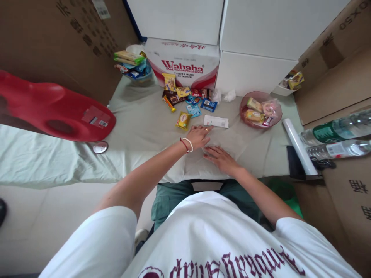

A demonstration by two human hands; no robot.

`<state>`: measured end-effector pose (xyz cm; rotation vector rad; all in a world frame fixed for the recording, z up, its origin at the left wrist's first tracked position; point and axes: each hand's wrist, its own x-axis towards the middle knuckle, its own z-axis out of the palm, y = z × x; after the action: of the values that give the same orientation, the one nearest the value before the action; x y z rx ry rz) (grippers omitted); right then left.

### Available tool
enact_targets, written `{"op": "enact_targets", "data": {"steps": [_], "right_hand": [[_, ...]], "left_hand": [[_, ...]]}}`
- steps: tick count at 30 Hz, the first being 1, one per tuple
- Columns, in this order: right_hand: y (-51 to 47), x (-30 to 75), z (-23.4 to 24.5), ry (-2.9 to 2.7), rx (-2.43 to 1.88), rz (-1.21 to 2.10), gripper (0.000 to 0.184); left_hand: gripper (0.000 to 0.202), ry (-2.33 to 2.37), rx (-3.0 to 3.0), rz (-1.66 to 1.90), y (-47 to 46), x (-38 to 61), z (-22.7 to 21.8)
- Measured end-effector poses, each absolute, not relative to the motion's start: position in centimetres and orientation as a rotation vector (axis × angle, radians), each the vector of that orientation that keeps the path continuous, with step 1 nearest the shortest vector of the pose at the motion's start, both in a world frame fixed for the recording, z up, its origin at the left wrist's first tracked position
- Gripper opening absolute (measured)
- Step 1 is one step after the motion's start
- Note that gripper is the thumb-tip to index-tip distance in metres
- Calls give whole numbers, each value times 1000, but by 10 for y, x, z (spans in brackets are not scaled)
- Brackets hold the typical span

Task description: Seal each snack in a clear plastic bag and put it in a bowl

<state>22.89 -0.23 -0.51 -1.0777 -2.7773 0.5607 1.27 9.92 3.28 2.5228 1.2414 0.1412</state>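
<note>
My left hand (198, 138), with a white and a red bracelet at the wrist, lies with fingers stretched toward the right on the cloth-covered table. Just below it, my right hand (222, 159) rests flat, fingers pointing left. Thin clear plastic (232, 143), perhaps a bag or film, spreads on the cloth under and beside my hands; its outline is hard to make out. Beyond my left fingertips lies a white flat packet (216, 121) with a barcode. A yellow wrapped snack (183, 120) sits just past the left hand.
Several wrapped snacks (176, 96) are piled before a Wahaha carton (185, 63). A pink bowl (246, 121) holds more snacks. On the right are a white roll (300, 146) and plastic bottles (339, 148). A red jug (72, 112) and round tin (100, 147) are left.
</note>
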Motion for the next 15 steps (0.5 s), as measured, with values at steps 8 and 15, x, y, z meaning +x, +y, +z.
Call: {"op": "enact_targets", "data": {"steps": [8,15], "right_hand": [[-5,246,-9,-2586,-1211,556,71],[15,252,-13,-2502,-1185,659,60]], "left_hand": [[34,1215,2539,186,112,-10,14],[45,1284,2455,472,75,-48,2]]}}
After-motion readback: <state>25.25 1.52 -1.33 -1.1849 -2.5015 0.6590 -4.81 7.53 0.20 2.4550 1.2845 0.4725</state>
